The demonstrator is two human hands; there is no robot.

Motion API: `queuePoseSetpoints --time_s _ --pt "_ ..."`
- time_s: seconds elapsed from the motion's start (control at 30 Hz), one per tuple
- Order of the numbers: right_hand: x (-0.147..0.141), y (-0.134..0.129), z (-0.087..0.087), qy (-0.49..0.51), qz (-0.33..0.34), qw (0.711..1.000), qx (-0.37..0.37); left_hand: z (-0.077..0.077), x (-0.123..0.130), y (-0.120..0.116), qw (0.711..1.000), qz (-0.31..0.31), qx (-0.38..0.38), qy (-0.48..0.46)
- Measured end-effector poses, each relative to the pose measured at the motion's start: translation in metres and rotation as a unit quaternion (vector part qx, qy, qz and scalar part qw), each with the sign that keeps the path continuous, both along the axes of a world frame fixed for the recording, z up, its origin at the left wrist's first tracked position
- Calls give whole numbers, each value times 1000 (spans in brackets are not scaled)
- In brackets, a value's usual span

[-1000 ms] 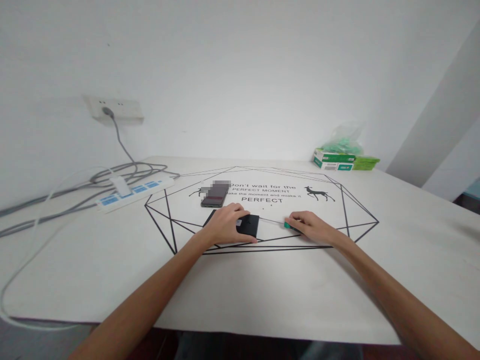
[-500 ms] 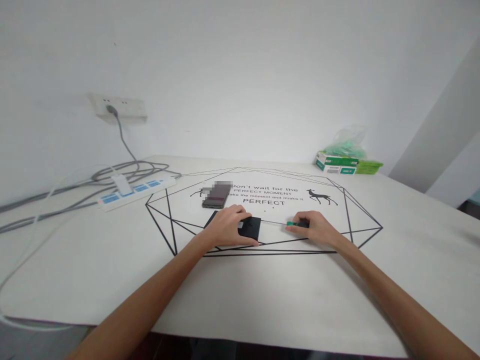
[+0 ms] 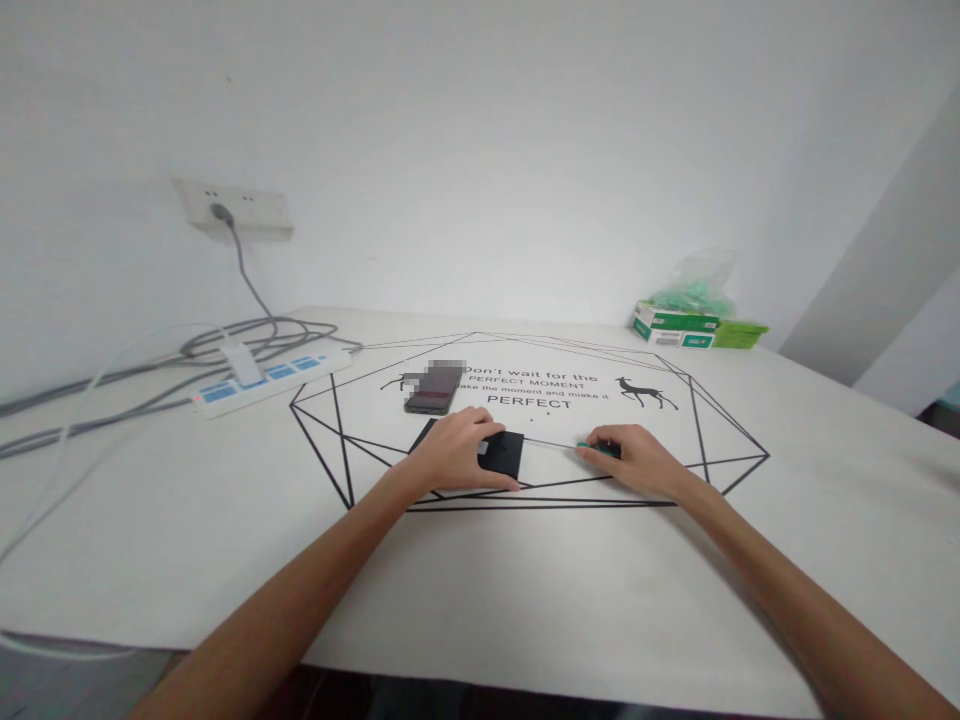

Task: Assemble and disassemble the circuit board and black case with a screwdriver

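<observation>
A flat black rectangular case (image 3: pixel 504 455) lies on the white table, partly covered by my left hand (image 3: pixel 456 452). The fingers of that hand lie over its top and the thumb runs along its near edge, so the case is gripped and held down. My right hand (image 3: pixel 634 460) is closed around the green and black handle of a screwdriver (image 3: pixel 551 443). Its thin metal shaft points left, and the tip meets the right side of the case near the far corner. What the tip engages is too small to make out.
Behind the case lies a dark phone (image 3: pixel 436 390), partly pixelated. A white power strip (image 3: pixel 274 380) with coiled grey cables (image 3: pixel 262 335) is at the left, below a wall socket (image 3: pixel 236 210). Green and white boxes (image 3: pixel 675 325) topped by a plastic bag (image 3: pixel 697 285) stand back right.
The screwdriver handle looks slightly rolled in my right fingers, with its green part showing differently. My left hand and the case stay in place; the view has shifted very slightly.
</observation>
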State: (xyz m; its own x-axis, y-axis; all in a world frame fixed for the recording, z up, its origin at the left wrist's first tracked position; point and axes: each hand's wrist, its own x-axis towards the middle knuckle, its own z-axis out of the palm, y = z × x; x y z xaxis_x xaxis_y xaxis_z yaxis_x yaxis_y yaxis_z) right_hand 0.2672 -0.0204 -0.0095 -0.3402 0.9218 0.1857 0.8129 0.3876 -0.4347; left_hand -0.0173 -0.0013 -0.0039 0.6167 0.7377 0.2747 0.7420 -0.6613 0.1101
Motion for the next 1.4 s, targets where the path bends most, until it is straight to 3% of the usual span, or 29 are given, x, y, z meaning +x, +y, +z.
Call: queuePoseSetpoints --time_s 0.57,0.77,1.07,1.4 --pt "0 1 -6 -23 -5 1000 20 -1 0 -1 1000 1 8 7" --pt "-1 2 -7 -49 -29 996 62 -3 0 1 1000 -15 -3 -4" --pt "-6 -2 -7 -37 -22 999 31 -6 -1 -2 999 -41 -20 -15" --pt "-2 0 -3 -62 -19 996 63 18 13 13 989 -69 -78 101"
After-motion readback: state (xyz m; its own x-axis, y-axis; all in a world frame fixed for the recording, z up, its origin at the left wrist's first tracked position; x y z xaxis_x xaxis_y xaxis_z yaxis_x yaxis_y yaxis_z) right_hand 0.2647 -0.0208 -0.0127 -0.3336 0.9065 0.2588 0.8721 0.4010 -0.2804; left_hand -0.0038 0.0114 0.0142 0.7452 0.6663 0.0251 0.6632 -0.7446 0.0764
